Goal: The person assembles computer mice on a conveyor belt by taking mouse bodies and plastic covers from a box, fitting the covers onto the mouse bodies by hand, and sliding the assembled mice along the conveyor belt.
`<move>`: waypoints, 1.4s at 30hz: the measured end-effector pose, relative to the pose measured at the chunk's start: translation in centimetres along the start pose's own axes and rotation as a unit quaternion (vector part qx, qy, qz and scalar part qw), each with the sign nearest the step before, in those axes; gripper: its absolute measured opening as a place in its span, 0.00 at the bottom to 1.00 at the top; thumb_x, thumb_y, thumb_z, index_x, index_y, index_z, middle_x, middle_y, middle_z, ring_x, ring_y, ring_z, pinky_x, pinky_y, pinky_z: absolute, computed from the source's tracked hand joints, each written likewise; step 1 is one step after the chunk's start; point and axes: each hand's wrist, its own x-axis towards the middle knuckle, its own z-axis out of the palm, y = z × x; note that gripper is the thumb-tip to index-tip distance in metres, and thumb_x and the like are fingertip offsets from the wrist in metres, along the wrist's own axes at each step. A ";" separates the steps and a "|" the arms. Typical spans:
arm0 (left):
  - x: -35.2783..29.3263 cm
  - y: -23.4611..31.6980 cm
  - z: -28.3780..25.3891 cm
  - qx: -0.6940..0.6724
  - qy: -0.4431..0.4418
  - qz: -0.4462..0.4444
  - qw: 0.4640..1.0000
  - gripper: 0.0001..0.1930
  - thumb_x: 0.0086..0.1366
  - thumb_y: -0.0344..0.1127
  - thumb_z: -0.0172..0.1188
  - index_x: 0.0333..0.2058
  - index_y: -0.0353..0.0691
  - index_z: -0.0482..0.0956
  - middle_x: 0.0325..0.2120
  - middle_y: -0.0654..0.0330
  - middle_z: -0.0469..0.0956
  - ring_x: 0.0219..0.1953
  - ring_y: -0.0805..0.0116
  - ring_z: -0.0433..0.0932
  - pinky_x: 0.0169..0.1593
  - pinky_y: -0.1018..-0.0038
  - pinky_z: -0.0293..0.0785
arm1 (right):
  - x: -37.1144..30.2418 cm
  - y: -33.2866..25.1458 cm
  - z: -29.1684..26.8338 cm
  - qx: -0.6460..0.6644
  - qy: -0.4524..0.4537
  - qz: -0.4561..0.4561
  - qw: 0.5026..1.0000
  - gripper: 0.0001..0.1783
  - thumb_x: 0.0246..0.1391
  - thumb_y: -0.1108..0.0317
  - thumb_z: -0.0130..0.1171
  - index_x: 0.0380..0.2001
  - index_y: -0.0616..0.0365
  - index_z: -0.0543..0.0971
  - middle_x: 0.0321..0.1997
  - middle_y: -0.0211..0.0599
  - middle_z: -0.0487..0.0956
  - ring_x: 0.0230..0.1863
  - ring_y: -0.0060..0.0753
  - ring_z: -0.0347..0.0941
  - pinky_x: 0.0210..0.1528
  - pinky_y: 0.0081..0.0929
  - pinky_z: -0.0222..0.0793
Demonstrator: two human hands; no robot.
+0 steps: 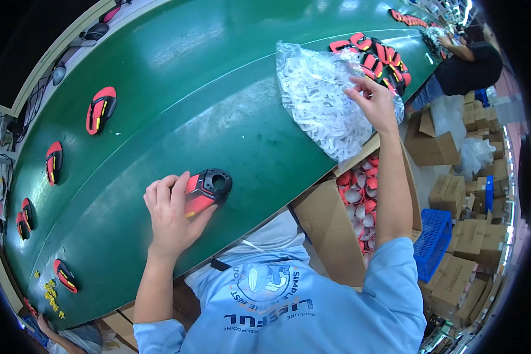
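My left hand [174, 215] is closed round a red and black plastic housing [208, 187] on the green table. A round hole shows at the housing's black end, and a yellow patch on its side. Over at the right, my right hand [373, 101] is above an open clear plastic bag [318, 97] full of small translucent white parts. Its thumb and fingers are curled toward each other at the parts. Whatever is between those fingertips is too small to make out.
Similar housings [101, 110] lie along the table's left side, and a pile of them [383, 59] lies behind the bag. Yellow bits [51, 295] are at the lower left. An open carton [327, 227] of red and clear parts stands by my right arm. A co-worker [469, 68] is at the far right.
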 end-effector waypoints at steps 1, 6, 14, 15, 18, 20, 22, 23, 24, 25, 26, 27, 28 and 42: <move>0.2 0.2 0.0 0.001 -0.001 0.006 1.000 0.42 0.50 0.47 0.83 0.62 0.37 0.77 0.53 0.48 0.74 0.57 0.43 0.70 0.63 0.50 0.65 | 0.1 0.6 -0.4 0.054 0.002 -0.012 0.998 0.24 0.60 0.62 0.76 0.56 0.62 0.85 0.33 0.28 0.86 0.29 0.16 0.71 0.35 0.20 0.69; 1.1 0.6 0.0 -0.013 -0.007 0.008 1.000 0.39 0.52 0.50 0.83 0.59 0.39 0.79 0.52 0.51 0.75 0.56 0.45 0.71 0.61 0.51 0.66 | -2.3 -7.2 -0.3 0.387 0.026 -0.061 0.920 0.05 0.58 0.72 0.75 0.36 0.58 0.88 0.31 0.22 0.80 0.33 0.16 0.69 0.33 0.22 0.61; 0.5 1.0 0.7 -0.021 0.010 -0.010 1.000 0.40 0.50 0.50 0.84 0.60 0.40 0.79 0.52 0.52 0.76 0.56 0.47 0.72 0.61 0.53 0.67 | -8.2 -18.3 9.5 0.242 -0.215 -0.301 0.897 0.11 0.48 0.73 0.80 0.36 0.53 0.88 0.29 0.33 0.78 0.30 0.34 0.78 0.31 0.30 0.71; 0.4 0.9 0.7 -0.020 0.009 -0.014 1.000 0.40 0.50 0.50 0.84 0.60 0.40 0.79 0.52 0.52 0.76 0.56 0.47 0.72 0.61 0.53 0.67 | -8.0 -18.4 10.2 0.248 -0.241 -0.305 0.887 0.11 0.50 0.73 0.79 0.37 0.54 0.88 0.30 0.35 0.80 0.31 0.36 0.81 0.32 0.31 0.74; 0.1 0.7 0.7 -0.028 0.005 -0.018 0.999 0.40 0.50 0.49 0.84 0.60 0.40 0.79 0.53 0.52 0.76 0.56 0.46 0.72 0.61 0.53 0.68 | -8.8 -19.1 10.1 0.224 -0.237 -0.197 0.925 0.07 0.56 0.74 0.75 0.36 0.59 0.86 0.31 0.37 0.84 0.32 0.35 0.84 0.33 0.31 0.76; 0.1 0.7 0.7 -0.034 0.013 0.010 0.999 0.40 0.50 0.49 0.83 0.60 0.40 0.79 0.55 0.52 0.75 0.56 0.46 0.72 0.61 0.52 0.69 | -9.4 -18.1 10.5 0.307 -0.246 -0.165 0.905 0.03 0.65 0.73 0.68 0.39 0.59 0.82 0.32 0.37 0.87 0.28 0.24 0.81 0.28 0.24 0.72; -0.1 0.8 0.7 -0.035 0.015 0.011 0.999 0.40 0.50 0.49 0.84 0.60 0.40 0.79 0.56 0.52 0.75 0.56 0.46 0.72 0.61 0.52 0.69 | -10.0 -17.8 10.5 0.573 -0.340 0.149 0.731 0.05 0.72 0.67 0.61 0.41 0.55 0.78 0.35 0.37 0.89 0.23 0.14 0.76 0.21 0.16 0.64; 0.0 0.8 0.8 -0.035 0.017 0.016 0.999 0.41 0.49 0.49 0.84 0.60 0.40 0.79 0.57 0.52 0.75 0.56 0.46 0.73 0.61 0.52 0.69 | -10.5 -17.6 11.3 0.585 -0.340 0.174 0.715 0.06 0.75 0.63 0.57 0.42 0.51 0.74 0.37 0.39 0.89 0.18 0.10 0.71 0.17 0.12 0.53; 0.2 1.0 0.8 -0.036 0.016 0.017 0.999 0.41 0.49 0.49 0.84 0.60 0.40 0.79 0.57 0.52 0.75 0.56 0.46 0.73 0.61 0.52 0.69 | -11.0 -17.5 11.6 0.585 -0.339 0.175 0.716 0.06 0.75 0.63 0.57 0.42 0.51 0.74 0.37 0.39 0.89 0.18 0.10 0.71 0.17 0.12 0.53; 0.3 1.2 0.8 -0.118 0.058 0.024 0.991 0.39 0.50 0.48 0.83 0.59 0.41 0.80 0.57 0.53 0.75 0.56 0.47 0.72 0.60 0.53 0.69 | -11.8 -17.5 11.6 0.618 -0.341 0.206 0.677 0.07 0.75 0.62 0.57 0.41 0.51 0.74 0.39 0.41 0.89 0.17 0.10 0.70 0.16 0.13 0.52; 0.4 1.3 0.5 -0.194 0.100 0.029 0.975 0.36 0.52 0.47 0.82 0.58 0.42 0.81 0.57 0.54 0.76 0.56 0.48 0.72 0.59 0.54 0.70 | -12.5 -17.7 11.7 0.651 -0.346 0.232 0.634 0.08 0.76 0.62 0.56 0.40 0.51 0.74 0.40 0.42 0.90 0.16 0.11 0.69 0.15 0.13 0.50; 0.7 1.4 0.0 -0.193 0.099 0.029 0.976 0.36 0.52 0.47 0.82 0.58 0.42 0.81 0.57 0.54 0.76 0.56 0.48 0.72 0.59 0.54 0.70 | -13.2 -18.2 11.3 0.660 -0.368 0.234 0.611 0.07 0.75 0.64 0.57 0.40 0.51 0.74 0.41 0.39 0.89 0.19 0.09 0.69 0.16 0.13 0.51; 1.2 1.5 -0.7 -0.161 0.100 0.082 0.978 0.31 0.53 0.46 0.81 0.54 0.44 0.83 0.54 0.55 0.78 0.53 0.50 0.73 0.57 0.55 0.70 | -13.6 -18.9 11.0 0.662 -0.368 0.234 0.610 0.07 0.75 0.64 0.57 0.40 0.51 0.74 0.41 0.39 0.89 0.19 0.09 0.69 0.16 0.13 0.51; 1.7 2.7 -2.1 -0.061 0.043 0.083 0.994 0.29 0.51 0.39 0.82 0.53 0.41 0.86 0.53 0.56 0.83 0.48 0.51 0.79 0.55 0.58 0.76 | -15.1 -18.6 12.3 0.611 -0.166 0.026 0.774 0.10 0.57 0.80 0.74 0.43 0.61 0.90 0.49 0.43 0.84 0.48 0.31 0.79 0.51 0.29 0.76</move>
